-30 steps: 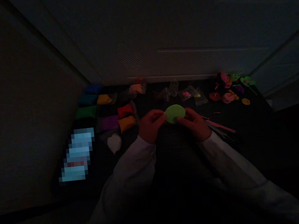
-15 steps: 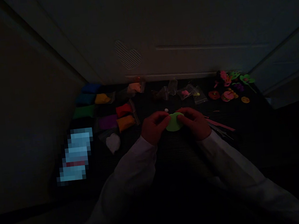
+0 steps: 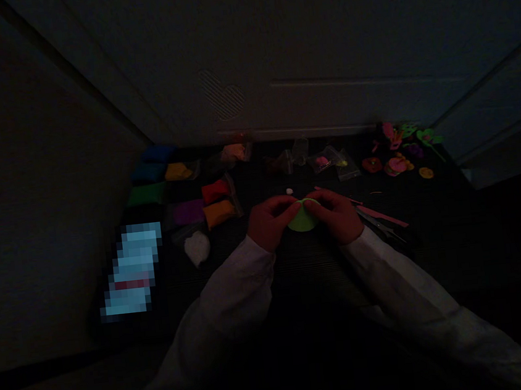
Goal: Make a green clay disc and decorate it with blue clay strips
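Observation:
The scene is very dark. Both hands meet over a dark mat (image 3: 296,266) on the floor. My left hand (image 3: 270,222) and my right hand (image 3: 339,214) pinch a flat round piece of light green clay (image 3: 301,220) from either side, fingertips closed over its top edge, which looks folded over. A tiny white bit (image 3: 289,191) lies just beyond the fingers.
Bags of coloured clay lie to the left: red (image 3: 216,191), orange (image 3: 219,213), purple (image 3: 188,212), green (image 3: 147,194), white (image 3: 198,249). Pink scissors (image 3: 381,216) lie right of my right hand. Finished clay flowers (image 3: 398,155) sit far right. A door (image 3: 297,61) stands behind.
The green disc was held up flat between my hands; now my fingertips have closed over its top and it shows smaller, its upper edge folded. My hands drew closer together.

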Available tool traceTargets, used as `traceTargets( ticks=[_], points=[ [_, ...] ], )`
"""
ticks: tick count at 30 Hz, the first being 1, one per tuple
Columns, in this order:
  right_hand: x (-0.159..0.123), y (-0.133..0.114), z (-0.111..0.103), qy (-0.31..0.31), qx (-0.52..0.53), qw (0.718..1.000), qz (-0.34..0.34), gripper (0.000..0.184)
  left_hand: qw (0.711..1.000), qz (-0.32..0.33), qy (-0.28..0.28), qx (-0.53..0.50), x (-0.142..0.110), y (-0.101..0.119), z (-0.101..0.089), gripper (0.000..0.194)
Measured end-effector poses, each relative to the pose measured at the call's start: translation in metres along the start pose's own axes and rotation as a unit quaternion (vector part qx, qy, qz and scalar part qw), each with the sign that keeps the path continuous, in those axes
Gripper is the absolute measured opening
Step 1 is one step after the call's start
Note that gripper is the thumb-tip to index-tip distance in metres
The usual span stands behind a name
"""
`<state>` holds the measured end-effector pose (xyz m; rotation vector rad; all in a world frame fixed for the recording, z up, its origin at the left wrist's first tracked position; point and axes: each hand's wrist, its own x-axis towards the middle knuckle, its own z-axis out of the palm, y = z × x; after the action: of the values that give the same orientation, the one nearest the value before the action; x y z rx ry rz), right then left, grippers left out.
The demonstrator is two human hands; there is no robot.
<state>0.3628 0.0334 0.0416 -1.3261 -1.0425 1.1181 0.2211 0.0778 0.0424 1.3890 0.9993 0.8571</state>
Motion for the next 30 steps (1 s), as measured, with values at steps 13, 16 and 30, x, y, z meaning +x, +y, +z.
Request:
traceTargets(
  ticks=[13, 16, 30],
  points=[
    [0.0, 0.002, 0.002, 0.003, -0.03, 0.999, -0.013, 0.019, 0.999, 0.006, -0.015, -0.04, 0.001, -0.006, 0.004, 0.024],
    [0.001, 0.0, 0.001, 0.03, -0.037, 0.998, -0.031, 0.017, 0.997, -0.002, -0.032, -0.063, 0.002, -0.007, 0.005, 0.037],
    [0.0, -0.006, -0.001, 0.054, -0.024, 0.998, -0.031, 0.013, 0.997, -0.041, -0.06, -0.006, -0.001, 0.001, 0.002, 0.03]
  ],
)
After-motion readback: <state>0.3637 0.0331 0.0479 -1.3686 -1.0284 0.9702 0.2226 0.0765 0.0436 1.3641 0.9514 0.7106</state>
